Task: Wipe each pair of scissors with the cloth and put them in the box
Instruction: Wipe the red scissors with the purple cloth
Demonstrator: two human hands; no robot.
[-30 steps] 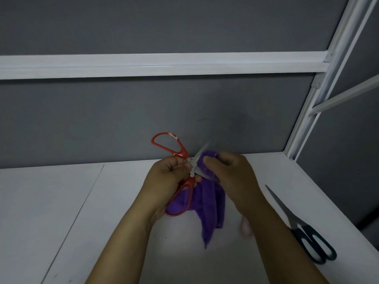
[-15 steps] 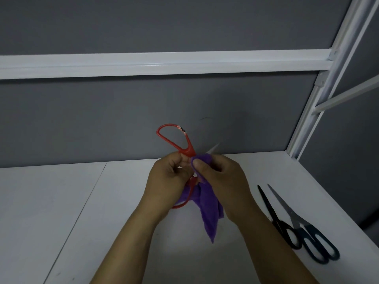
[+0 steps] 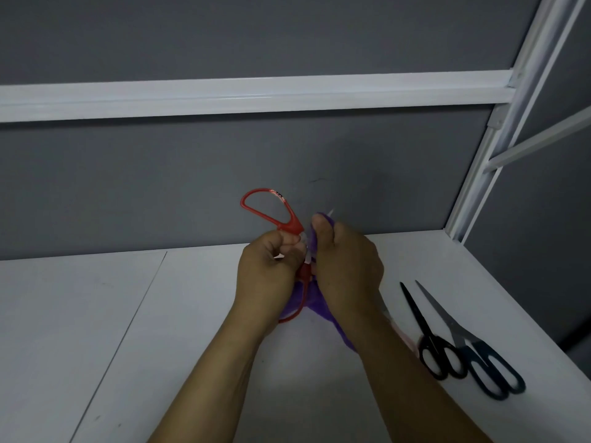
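My left hand grips the red-handled scissors near the pivot, blades spread open above the white table. One red loop stands up against the grey wall, the other hangs below my hand. My right hand holds the purple cloth wrapped round one blade, with only the blade tip showing above my thumb. The cloth's tail hangs under my right wrist. No box is in view.
Black-handled scissors and dark teal-handled scissors lie side by side on the table at the right, tips pointing away from me. A white frame post rises at the right rear corner, a white rail crosses the wall.
My right hand has slid the cloth up along the blade toward its tip. The view shifted, bringing the black-handled scissors into sight beside the teal pair.
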